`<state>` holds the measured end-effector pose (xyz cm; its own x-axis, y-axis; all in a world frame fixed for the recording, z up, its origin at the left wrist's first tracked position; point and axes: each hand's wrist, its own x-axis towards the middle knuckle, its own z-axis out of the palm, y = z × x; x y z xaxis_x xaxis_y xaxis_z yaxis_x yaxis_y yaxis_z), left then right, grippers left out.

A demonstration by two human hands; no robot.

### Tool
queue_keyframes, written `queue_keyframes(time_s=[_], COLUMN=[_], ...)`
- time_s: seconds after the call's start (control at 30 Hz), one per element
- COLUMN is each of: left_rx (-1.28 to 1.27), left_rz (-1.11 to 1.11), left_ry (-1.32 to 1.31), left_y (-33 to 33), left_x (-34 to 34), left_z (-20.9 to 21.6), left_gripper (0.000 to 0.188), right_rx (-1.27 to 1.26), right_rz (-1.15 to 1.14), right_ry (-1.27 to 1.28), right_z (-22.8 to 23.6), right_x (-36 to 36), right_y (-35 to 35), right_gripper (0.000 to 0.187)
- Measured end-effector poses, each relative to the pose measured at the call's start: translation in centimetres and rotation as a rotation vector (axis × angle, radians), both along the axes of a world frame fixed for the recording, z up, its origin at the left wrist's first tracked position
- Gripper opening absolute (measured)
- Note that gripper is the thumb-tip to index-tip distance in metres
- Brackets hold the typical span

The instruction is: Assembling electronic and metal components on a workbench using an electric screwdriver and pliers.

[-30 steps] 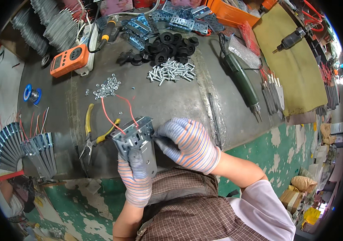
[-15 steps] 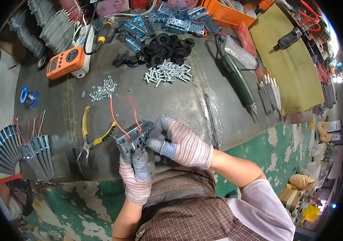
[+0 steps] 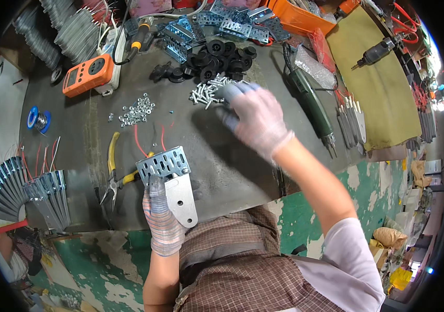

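Observation:
In my left hand [image 3: 162, 223], gloved in striped knit with grey fingertips, is a perforated metal bracket [image 3: 165, 165]. A flat grey-silver plate [image 3: 180, 196] with holes hangs below the bracket, toward me. One screw head [image 3: 185, 170] shows near the bracket's right end, and two red wires stick up behind it. My right hand [image 3: 258, 115], somewhat blurred, reaches over the right side of a pile of silver screws [image 3: 207, 94]. Its thumb and fingers are apart, and I see nothing between them. Part of the pile is hidden beneath the fingers.
Yellow-handled pliers [image 3: 111, 177] lie left of the bracket. Nuts [image 3: 137, 111] are heaped beyond it, with black plastic knobs [image 3: 214, 61] behind the screws. A dark green power screwdriver [image 3: 311, 104] lies to the right. Solder spool [image 3: 39, 120] and stacked plates [image 3: 45, 200] are at left.
My right hand has left the bracket and moved up and right to the screws. The left hand has shifted slightly left and turned the bracket, so its perforated face and the plate now show.

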<state>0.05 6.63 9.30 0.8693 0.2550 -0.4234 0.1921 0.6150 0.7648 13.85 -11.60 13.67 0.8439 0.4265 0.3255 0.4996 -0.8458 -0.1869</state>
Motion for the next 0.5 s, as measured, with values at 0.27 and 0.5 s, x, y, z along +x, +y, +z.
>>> queue_keyframes(time_s=[0.27,0.5], left_rx=[-0.075,0.13], left_rz=[-0.036,-0.156], left_ry=[0.039,0.02], left_y=[0.2,0.0], left_x=[-0.1,-0.9], left_z=[-0.1,-0.7], left_gripper=[0.036,0.029], right_rx=[-0.301,0.818], right_rz=[-0.02,0.178], right_ry=[0.136,0.901], right_z=[-1.0,2.4], right_x=[3.0,-5.8], right_y=[0.4,1.3], right_gripper=[0.021,0.023])
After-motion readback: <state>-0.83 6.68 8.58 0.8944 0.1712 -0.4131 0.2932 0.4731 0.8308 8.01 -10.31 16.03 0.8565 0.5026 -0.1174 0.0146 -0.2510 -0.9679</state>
